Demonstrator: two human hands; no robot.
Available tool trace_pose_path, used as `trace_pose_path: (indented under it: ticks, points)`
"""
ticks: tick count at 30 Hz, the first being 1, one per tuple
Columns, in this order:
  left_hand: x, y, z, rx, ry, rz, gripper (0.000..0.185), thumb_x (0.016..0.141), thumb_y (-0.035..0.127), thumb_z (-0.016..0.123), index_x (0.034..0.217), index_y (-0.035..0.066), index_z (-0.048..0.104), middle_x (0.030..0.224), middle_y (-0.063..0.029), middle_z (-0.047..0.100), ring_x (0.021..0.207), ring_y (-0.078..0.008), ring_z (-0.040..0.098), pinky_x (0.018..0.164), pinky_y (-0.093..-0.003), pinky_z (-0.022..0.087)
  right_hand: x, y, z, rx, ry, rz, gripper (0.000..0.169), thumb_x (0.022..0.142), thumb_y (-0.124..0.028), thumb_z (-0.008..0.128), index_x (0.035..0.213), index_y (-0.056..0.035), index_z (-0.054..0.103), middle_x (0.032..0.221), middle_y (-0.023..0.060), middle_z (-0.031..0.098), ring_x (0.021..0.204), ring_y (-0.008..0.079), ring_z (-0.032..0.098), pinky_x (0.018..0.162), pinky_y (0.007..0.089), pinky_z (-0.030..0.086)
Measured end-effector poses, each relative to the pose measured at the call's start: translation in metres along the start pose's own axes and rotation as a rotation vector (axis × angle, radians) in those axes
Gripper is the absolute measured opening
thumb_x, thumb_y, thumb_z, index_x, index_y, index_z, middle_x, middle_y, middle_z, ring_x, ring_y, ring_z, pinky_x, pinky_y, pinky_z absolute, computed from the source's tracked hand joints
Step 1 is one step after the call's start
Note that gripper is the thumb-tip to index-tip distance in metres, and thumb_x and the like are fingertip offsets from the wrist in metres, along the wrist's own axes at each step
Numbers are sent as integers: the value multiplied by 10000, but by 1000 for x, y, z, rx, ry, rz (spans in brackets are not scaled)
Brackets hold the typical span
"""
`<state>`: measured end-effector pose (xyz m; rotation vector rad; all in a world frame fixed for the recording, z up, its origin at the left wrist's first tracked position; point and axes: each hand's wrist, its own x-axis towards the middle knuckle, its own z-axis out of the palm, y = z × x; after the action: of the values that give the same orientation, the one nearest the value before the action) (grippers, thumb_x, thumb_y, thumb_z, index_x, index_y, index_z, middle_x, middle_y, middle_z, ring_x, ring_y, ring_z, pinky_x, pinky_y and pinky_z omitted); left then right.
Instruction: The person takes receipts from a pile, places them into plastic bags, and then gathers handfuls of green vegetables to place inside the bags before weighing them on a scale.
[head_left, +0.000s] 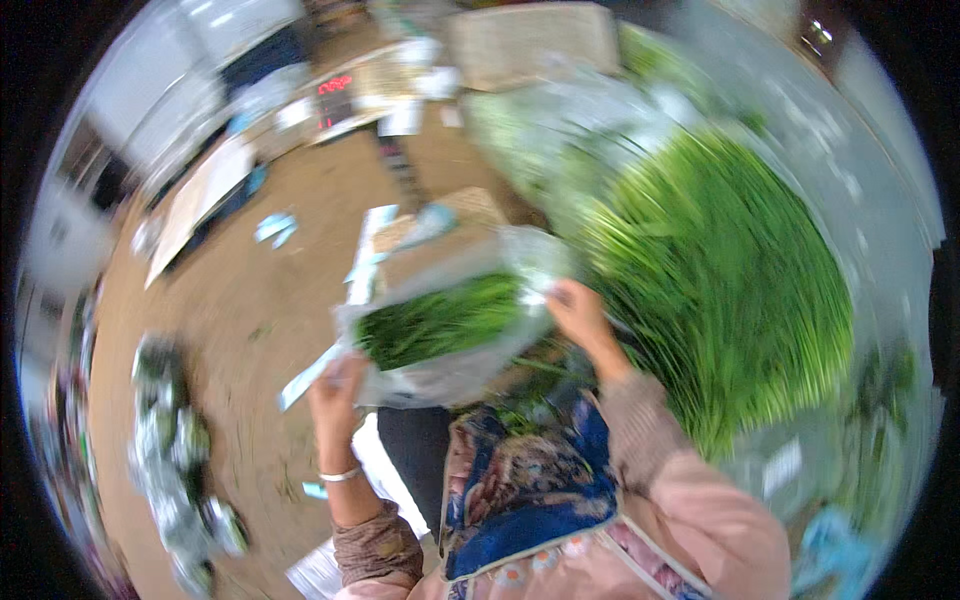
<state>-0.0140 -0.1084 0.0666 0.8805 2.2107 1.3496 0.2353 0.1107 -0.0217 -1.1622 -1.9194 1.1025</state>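
A clear plastic bag (442, 382) lies before me, its mouth spread wide. Inside it are long green leafy stalks (439, 319), which look like chives. My left hand (339, 386) pinches the bag's left edge. At the bag's right edge, the fingers of my right hand (577, 307) grip the plastic. Just beyond my right hand spreads a large heap of the same loose green stalks (727, 285). The picture is blurred, so fine detail of the fingers is lost.
Several filled plastic bags (169, 465) lie in a row on the brown floor (247, 360) at left. Behind the bag is a cardboard box (450, 251). A digital scale display (334, 101) glows red farther off. Plastic sheeting (555, 112) lies beyond the heap.
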Motion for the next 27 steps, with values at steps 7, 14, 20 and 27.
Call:
trace_pose_path:
  ticks: [7, 14, 20, 27]
  points:
    - [41, -43, -52, -821, 114, 143, 203, 825, 172, 525, 912, -9, 550, 946, -104, 578, 662, -101, 467, 631, -249, 406, -56, -53, -83, 123, 228, -390, 259, 765, -138, 581, 983, -15, 514, 830, 104, 589, 728, 164, 568, 667, 269, 451]
    - [-2, -11, -10, 107, 677, 489, 368, 789, 174, 577, 1066, -35, 456, 1123, -141, 466, 1004, -224, 463, 870, -341, 361, -205, 83, -257, -818, 219, 498, 286, 672, -291, 637, 777, -38, 554, 700, 162, 557, 633, 289, 554, 553, 362, 435]
    - [-29, 55, 69, 172, 436, 887, 326, 783, 107, 567, 1057, -31, 455, 1188, -152, 409, 1106, -266, 386, 928, -377, 306, -227, 145, -238, -587, 408, 397, 350, 723, -329, 574, 821, 2, 514, 709, 154, 572, 622, 293, 556, 533, 377, 435]
    - [-23, 29, 54, 632, 431, 813, 335, 776, 151, 575, 1064, 10, 480, 1199, -135, 412, 1135, -297, 345, 953, -430, 264, -225, 90, -278, 409, 385, 781, 259, 786, -229, 552, 961, -62, 460, 745, 49, 531, 480, 50, 403, 371, 204, 273]
